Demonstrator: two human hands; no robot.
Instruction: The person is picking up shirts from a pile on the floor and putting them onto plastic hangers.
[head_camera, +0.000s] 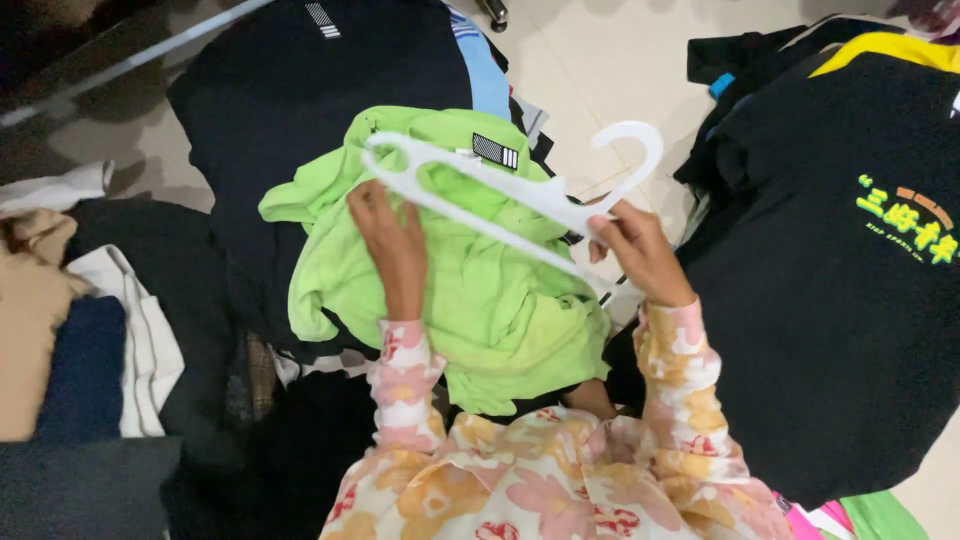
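Note:
A lime-green garment (480, 300) lies crumpled in front of me, on top of dark clothes. A white plastic hanger (500, 185) is held over it, its hook pointing up to the right. My right hand (635, 250) grips the hanger near the base of the hook. My left hand (392, 245) rests flat on the green garment, fingers touching the hanger's left end. My sleeves are floral, pink and yellow.
A black garment (320, 90) lies spread behind the green one. A large black shirt with yellow print (840, 260) lies at the right. Folded beige, navy and white clothes (70, 330) are stacked at the left. Pale tiled floor (600, 60) shows at the top.

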